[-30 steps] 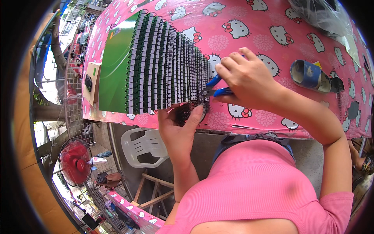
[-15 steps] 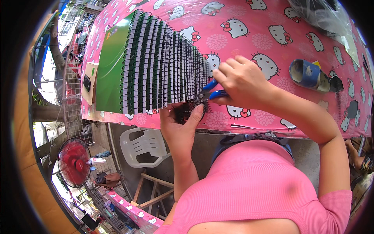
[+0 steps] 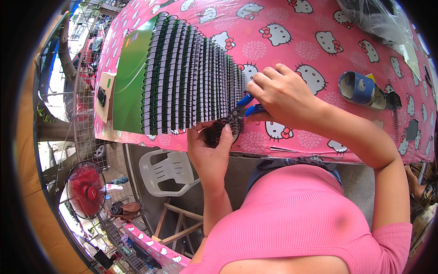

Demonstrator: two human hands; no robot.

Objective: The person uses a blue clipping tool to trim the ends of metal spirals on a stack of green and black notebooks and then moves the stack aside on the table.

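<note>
A long row of spiral-bound notebooks [image 3: 187, 73] with green covers and black coils lies fanned along the left of the table. My right hand [image 3: 280, 93] is closed around blue-handled pliers [image 3: 253, 109]. Their dark jaws are at the near end of the coils, by the lower right corner of the row. Just below, my left hand [image 3: 212, 153] curls around a small round dark container [image 3: 218, 135], its thumb on the near side. Dark, bristly bits that look like wire scraps fill it. The fingers' far ends are partly hidden under the notebooks.
The table has a pink patterned cover [image 3: 285, 55]. A blue-and-tan roll [image 3: 358, 86] lies to the right, with clear plastic [image 3: 372, 20] at the far right. Below the near edge stand a white plastic chair [image 3: 166, 173] and a red fan [image 3: 86, 189].
The left thumb has shifted slightly left, and the pliers' jaws have moved slightly. Both hands keep their hold, and the notebooks look the same.
</note>
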